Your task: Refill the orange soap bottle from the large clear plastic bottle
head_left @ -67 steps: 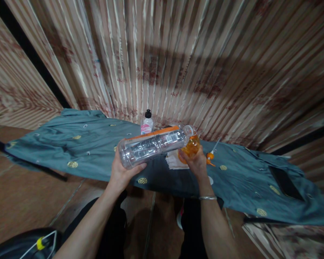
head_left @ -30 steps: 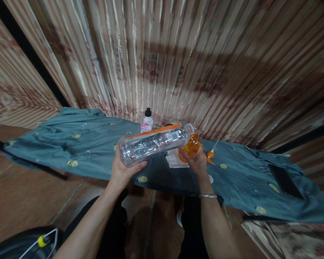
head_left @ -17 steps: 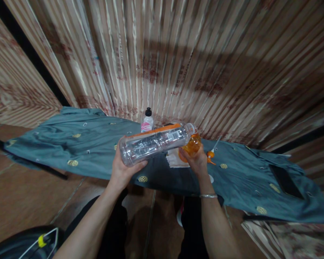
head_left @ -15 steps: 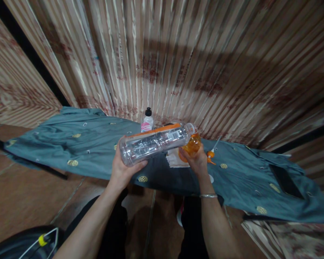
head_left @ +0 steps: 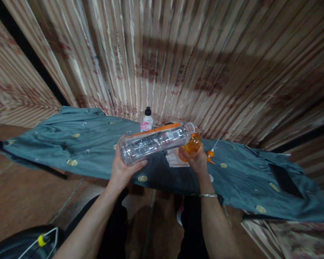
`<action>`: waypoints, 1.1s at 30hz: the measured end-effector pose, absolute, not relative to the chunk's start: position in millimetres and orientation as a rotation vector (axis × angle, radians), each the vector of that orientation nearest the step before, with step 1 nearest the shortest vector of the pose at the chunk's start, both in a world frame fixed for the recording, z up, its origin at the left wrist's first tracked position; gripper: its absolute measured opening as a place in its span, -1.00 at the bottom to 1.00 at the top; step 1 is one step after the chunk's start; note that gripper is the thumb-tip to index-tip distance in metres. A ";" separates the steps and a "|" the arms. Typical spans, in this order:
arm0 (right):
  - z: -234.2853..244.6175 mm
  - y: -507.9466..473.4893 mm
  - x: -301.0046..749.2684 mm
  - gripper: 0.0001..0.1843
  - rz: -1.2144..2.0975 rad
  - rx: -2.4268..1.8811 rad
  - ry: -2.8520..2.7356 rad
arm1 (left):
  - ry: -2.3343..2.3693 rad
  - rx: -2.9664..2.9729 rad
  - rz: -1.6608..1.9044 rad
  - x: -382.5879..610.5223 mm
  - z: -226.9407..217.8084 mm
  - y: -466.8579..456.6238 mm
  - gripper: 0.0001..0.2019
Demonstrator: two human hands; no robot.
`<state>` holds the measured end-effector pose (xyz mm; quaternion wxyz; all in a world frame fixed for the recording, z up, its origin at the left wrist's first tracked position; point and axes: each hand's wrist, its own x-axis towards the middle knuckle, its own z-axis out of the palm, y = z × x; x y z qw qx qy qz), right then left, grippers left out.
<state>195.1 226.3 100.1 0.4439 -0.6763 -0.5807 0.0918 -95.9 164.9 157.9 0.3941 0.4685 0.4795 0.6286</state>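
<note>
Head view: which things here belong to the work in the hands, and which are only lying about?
In use: left hand holding the clear bottle on its side, its mouth at the orange bottle held by the right hand.
Lying about: white bottle with black cap, orange nozzle, white paper, green cloth under them.

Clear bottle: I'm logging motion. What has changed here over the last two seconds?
Nothing visibly changed. The left hand still holds the clear bottle on its side, mouth at the orange container gripped in the right hand. The cloth, white bottle and orange nozzle lie where they were.
</note>
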 end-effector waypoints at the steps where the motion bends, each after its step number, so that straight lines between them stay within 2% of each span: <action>1: 100.6 226.3 194.9 -0.21 0.234 -1.672 -1.431 | 1.212 1.185 1.594 -95.7 157.9 164.8 0.19; 8: 103.3 227.5 194.3 -0.19 0.287 -1.709 -1.398 | 1.194 1.189 1.595 -95.5 158.5 165.1 0.14; 20: 102.7 226.7 194.0 -0.14 0.267 -1.701 -1.402 | 1.205 1.184 1.604 -95.8 156.7 165.7 0.18; 33: 104.9 225.7 194.2 -0.17 0.279 -1.727 -1.398 | 1.212 1.168 1.588 -94.7 160.0 164.5 0.18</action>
